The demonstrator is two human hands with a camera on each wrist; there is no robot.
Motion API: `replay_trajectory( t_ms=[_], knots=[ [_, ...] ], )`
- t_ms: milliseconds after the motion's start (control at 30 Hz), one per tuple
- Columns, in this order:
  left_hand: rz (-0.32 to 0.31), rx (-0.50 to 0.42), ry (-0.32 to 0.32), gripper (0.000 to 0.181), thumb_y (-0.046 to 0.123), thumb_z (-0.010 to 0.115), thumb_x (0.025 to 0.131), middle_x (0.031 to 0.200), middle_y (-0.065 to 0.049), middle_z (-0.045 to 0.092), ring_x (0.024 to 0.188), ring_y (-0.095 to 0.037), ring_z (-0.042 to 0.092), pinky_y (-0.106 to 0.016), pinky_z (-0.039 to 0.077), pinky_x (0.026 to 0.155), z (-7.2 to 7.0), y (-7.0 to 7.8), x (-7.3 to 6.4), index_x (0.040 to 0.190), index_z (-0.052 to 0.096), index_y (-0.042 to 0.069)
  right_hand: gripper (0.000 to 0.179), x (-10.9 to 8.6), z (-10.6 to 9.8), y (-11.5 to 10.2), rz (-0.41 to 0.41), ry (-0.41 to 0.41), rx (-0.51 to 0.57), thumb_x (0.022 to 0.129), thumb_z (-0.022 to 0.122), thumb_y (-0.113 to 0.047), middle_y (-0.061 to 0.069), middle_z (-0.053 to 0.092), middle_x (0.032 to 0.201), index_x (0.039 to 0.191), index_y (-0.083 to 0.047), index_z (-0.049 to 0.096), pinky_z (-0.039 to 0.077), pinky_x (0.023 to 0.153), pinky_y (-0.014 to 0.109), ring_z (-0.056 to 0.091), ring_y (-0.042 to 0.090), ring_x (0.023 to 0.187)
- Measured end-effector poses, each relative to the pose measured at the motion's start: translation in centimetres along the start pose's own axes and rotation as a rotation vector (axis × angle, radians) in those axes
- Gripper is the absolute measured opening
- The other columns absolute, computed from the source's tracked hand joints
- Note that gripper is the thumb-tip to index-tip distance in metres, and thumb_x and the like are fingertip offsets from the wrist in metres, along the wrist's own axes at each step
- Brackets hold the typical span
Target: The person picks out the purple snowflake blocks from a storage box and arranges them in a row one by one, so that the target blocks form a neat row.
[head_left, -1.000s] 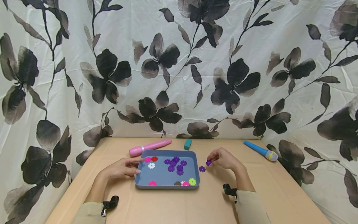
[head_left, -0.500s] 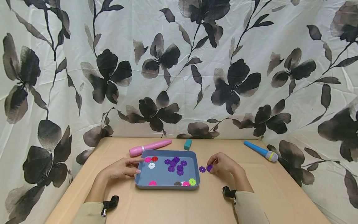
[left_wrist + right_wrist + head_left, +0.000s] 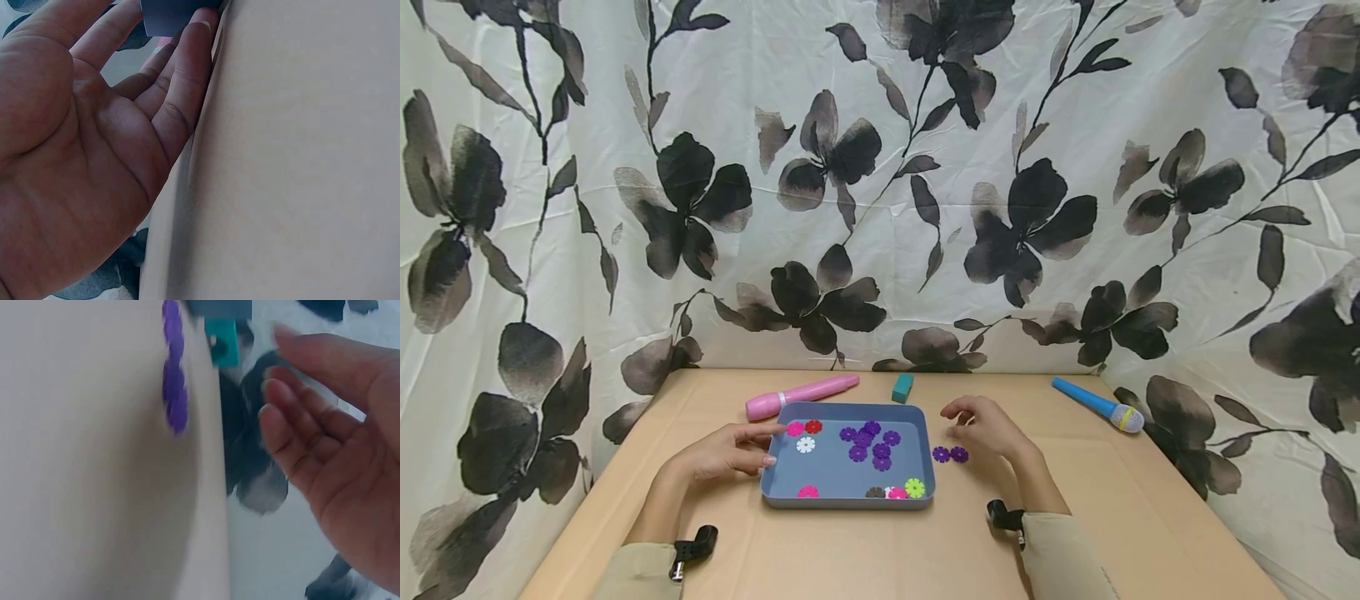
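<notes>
Two purple flower-shaped discs lie side by side on the table, just right of a blue-grey tray. My right hand is above and beyond them, fingers loosely bent and holding nothing; the right wrist view shows this hand apart from the purple discs. Several more purple discs are clustered in the tray. My left hand rests with extended fingers against the tray's left side. In the left wrist view its fingertips touch the tray.
Inside the tray are also a red disc, a white disc, pink discs, a brown disc and a lime disc. Behind stand a pink tube and a teal block. A blue toy microphone lies right.
My right hand set a purple disc down beside the other one, let go, and moved up and slightly left. The left hand and tray have stayed in place.
</notes>
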State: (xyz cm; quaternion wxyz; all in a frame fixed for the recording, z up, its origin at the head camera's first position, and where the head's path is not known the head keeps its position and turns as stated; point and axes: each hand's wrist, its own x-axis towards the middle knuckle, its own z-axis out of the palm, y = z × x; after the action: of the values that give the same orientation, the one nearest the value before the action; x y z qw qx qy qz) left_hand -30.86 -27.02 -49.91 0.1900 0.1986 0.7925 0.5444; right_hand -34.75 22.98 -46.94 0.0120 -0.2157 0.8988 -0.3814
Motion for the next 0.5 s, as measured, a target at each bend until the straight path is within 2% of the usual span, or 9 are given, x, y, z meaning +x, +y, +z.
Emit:
replay_trajectory(
  t_ms=[67,233,367,500],
  knots=[
    [-0.003,-0.003,0.000,0.070,0.017,0.078,0.094,0.123,-0.025,0.058,0.082,-0.019,0.063,-0.030,0.059,0.078,0.0,0.0,0.0,0.154,0.046,0.000,0.025,0.4,0.4,-0.8,-0.063,0.018,0.023,0.093,0.077,-0.008,0.018,0.072,0.117,0.117,-0.004,0.075,0.055,0.083,0.031,0.064,0.018,0.093],
    [-0.007,-0.011,0.001,0.070,0.016,0.078,0.094,0.119,-0.022,0.059,0.081,-0.019,0.062,-0.029,0.058,0.077,0.0,0.0,-0.1,0.154,0.046,0.000,0.025,1.2,1.9,-2.7,-0.137,0.006,0.087,0.094,0.078,-0.011,0.017,0.072,0.116,0.118,-0.007,0.075,0.058,0.085,0.033,0.065,0.018,0.094],
    [-0.010,-0.006,0.002,0.068,0.016,0.078,0.094,0.115,-0.017,0.059,0.081,-0.019,0.062,-0.028,0.058,0.076,0.0,0.0,0.0,0.153,0.048,0.001,0.023,1.7,3.1,-3.9,-0.150,-0.008,0.078,0.093,0.077,-0.008,0.010,0.073,0.113,0.116,-0.012,0.076,0.058,0.085,0.031,0.065,0.017,0.095],
    [-0.007,0.000,0.002,0.068,0.016,0.078,0.094,0.112,-0.016,0.059,0.080,-0.019,0.061,-0.028,0.057,0.075,0.0,0.0,0.1,0.153,0.049,0.001,0.024,2.2,4.4,-5.2,-0.151,-0.047,0.070,0.095,0.076,-0.009,0.014,0.073,0.115,0.118,-0.008,0.075,0.056,0.085,0.030,0.065,0.017,0.096]
  ],
)
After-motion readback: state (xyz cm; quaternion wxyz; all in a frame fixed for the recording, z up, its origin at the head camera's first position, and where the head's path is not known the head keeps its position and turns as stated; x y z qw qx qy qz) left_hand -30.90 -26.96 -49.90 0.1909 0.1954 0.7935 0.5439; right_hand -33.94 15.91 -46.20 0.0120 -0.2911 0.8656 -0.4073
